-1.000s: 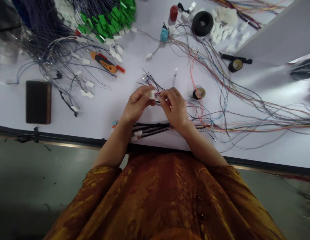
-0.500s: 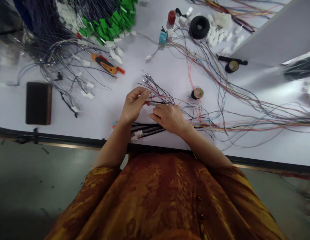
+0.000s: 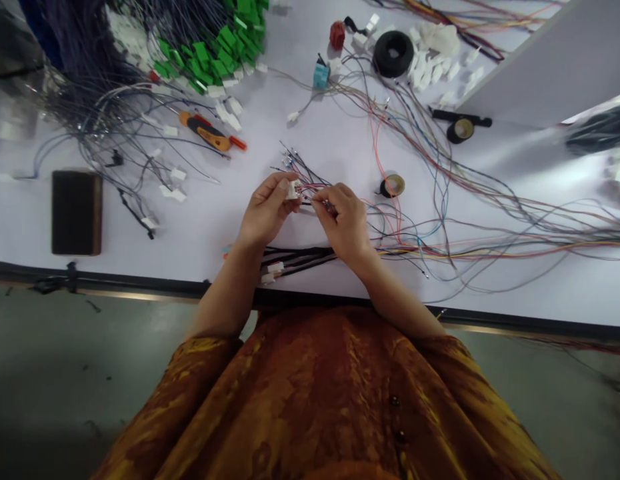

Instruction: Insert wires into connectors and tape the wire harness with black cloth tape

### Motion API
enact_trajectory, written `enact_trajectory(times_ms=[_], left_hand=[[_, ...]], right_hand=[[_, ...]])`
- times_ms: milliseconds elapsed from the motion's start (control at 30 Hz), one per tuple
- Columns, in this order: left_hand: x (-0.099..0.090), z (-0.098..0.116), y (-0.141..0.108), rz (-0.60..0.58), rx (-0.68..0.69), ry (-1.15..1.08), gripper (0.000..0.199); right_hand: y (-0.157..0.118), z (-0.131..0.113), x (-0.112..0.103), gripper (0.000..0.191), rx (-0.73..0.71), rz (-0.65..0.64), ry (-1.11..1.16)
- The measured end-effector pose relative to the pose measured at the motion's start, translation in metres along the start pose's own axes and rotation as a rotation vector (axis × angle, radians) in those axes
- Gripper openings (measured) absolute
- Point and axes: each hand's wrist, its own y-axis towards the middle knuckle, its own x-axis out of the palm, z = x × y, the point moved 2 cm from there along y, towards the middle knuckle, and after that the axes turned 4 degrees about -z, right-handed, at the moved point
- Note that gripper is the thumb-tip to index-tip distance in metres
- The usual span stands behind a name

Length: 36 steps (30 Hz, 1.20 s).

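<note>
L hand (image 3: 267,210) pinches small white plastic connector housing (image 3: 292,190) betw thumb & fingers; R hand (image 3: 343,223) pinches thin multicolour wires (image 3: 315,193) at fingertips, right by housing. Can't tell how many wires seated; far ends still loose. Black wire bundle w/ white plugs (image 3: 295,262) lies just below on white-topped bench (image 3: 140,270); loose white housings (image 3: 430,70) remain top right.
</note>
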Motion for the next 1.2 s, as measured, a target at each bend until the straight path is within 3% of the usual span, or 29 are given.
enact_trajectory(times_ms=[133, 667, 1200], left_hand=[[0.0015, 0.0004, -0.0012, -0.01, -0.009, -0.057, 0.033], [0.0008, 0.0025, -0.0023, 0.002, 0.059, 0.111, 0.036], [0.0041, 0.0025, -0.0035, -0.016, 0.1, 0.167, 0.035]], right_hand=[[0.0004, 0.0025, -0.0007, 0.011, 0.013, -0.019, -0.009], [0.0005, -0.0007, -0.0042, 0.018, 0.002, -0.059, -0.136], [0.0009, 0.0046, -0.0023, 0.021, 0.022, -0.015, -0.092]])
